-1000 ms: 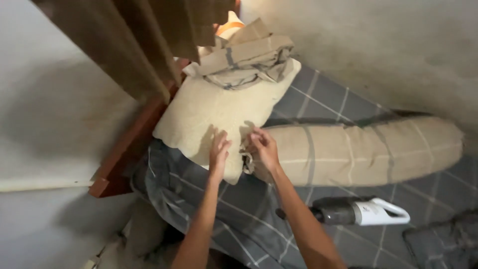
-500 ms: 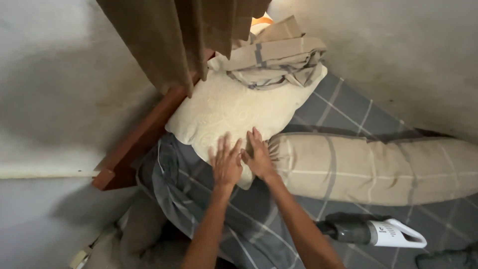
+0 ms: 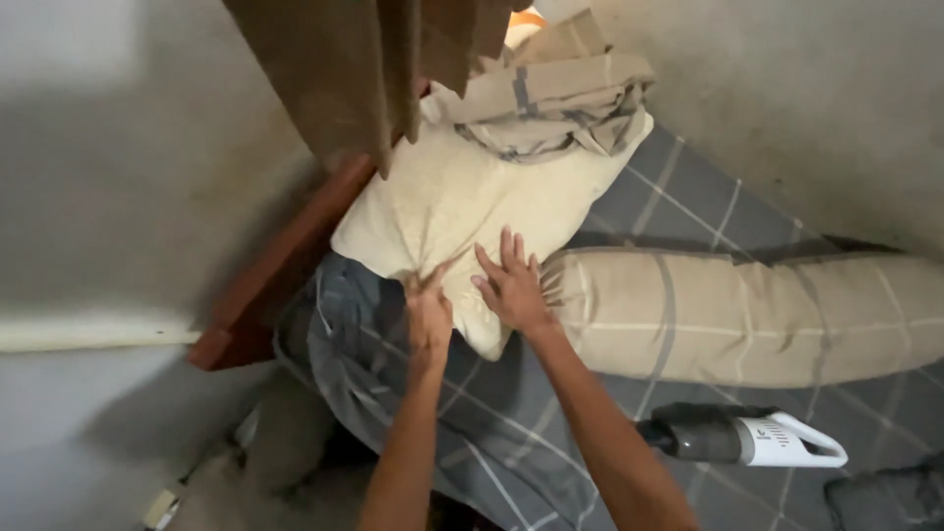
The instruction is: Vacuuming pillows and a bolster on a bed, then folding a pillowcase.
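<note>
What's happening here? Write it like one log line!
left hand: gripping cream pillow edge | right hand: flat on pillow | beside: bolster | near: handheld vacuum

Matt textured cloth pillow (image 3: 462, 206)

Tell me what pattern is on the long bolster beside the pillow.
The bolster is tan with a pale and grey check, seen clearly in the head view.

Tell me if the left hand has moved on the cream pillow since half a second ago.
Yes. The left hand has slid leftward to the pillow edge and bunched up.
</note>
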